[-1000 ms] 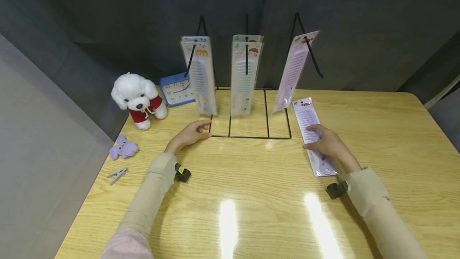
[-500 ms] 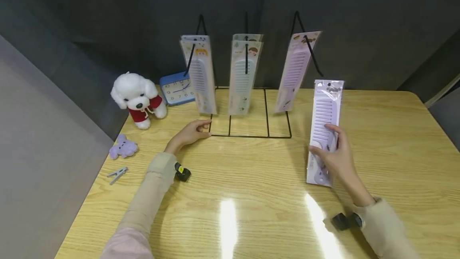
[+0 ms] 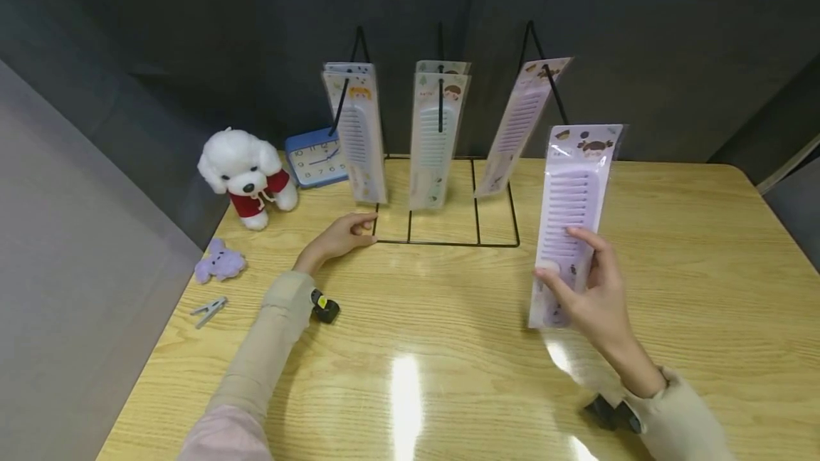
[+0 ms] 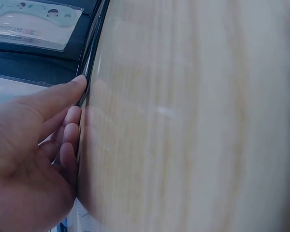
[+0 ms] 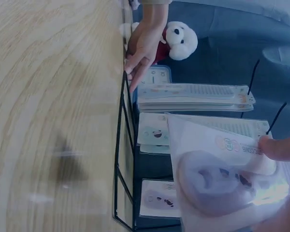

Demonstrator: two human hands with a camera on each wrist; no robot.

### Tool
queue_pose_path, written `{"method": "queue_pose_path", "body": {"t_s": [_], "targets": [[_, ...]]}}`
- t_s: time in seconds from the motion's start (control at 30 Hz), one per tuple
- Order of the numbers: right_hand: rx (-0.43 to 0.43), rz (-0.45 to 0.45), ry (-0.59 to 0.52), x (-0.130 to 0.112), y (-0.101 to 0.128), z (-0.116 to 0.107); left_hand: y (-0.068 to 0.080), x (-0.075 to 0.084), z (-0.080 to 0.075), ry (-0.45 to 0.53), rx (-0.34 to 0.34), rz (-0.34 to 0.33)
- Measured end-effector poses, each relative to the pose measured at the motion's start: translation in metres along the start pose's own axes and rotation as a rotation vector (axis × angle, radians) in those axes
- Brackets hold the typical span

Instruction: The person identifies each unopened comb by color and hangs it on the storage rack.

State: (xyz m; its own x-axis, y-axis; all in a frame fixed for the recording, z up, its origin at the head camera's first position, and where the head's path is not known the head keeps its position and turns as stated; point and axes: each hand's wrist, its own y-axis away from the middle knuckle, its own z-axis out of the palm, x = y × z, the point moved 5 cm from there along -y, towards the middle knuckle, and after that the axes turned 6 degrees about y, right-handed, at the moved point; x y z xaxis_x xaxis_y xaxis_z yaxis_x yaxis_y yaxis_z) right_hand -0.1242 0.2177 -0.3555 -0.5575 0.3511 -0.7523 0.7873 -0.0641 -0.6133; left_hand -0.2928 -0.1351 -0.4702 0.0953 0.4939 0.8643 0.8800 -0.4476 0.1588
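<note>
My right hand [image 3: 598, 294] pinches a packaged purple comb [image 3: 570, 191] by its lower half, thumb at the left edge. The pack is upright, in front of the rack's right hook. In the right wrist view the purple comb's package [image 5: 212, 179] covers part of the rack behind it. My left hand [image 3: 342, 235] pinches the front left corner of a black wire display rack [image 3: 448, 243], thumb tip on the bar in the left wrist view. Packaged blue combs [image 3: 359, 141], green combs [image 3: 435, 155] and one purple comb pack [image 3: 522, 126] hang from its three hooks.
Left of the rack, a white plush dog [image 3: 246, 173] sits beside a blue alarm clock [image 3: 316, 159]. Nearer are a small purple plush toy [image 3: 220, 262] and a grey clip [image 3: 209, 311]. A dark cloth [image 3: 640, 55] rises behind the wooden table [image 3: 705, 255].
My right hand has lifted the packaged purple comb off the table and tipped it upright. The hanging purple pack has swung. My left hand stays at the rack corner.
</note>
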Motion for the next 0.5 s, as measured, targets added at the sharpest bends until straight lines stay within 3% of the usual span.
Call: {"method": "queue_pose_path", "body": {"t_s": [0.2, 0.5], "targets": [[-0.046, 0.069, 0.096, 0.005, -0.004, 0.005, 0.001, 0.001, 0.001, 0.008, -0.005, 0.001], [-0.144, 0.249, 0.061, 0.022, -0.041, 0.016, 0.002, 0.002, 0.001, 0.015, -0.008, -0.003]]}}
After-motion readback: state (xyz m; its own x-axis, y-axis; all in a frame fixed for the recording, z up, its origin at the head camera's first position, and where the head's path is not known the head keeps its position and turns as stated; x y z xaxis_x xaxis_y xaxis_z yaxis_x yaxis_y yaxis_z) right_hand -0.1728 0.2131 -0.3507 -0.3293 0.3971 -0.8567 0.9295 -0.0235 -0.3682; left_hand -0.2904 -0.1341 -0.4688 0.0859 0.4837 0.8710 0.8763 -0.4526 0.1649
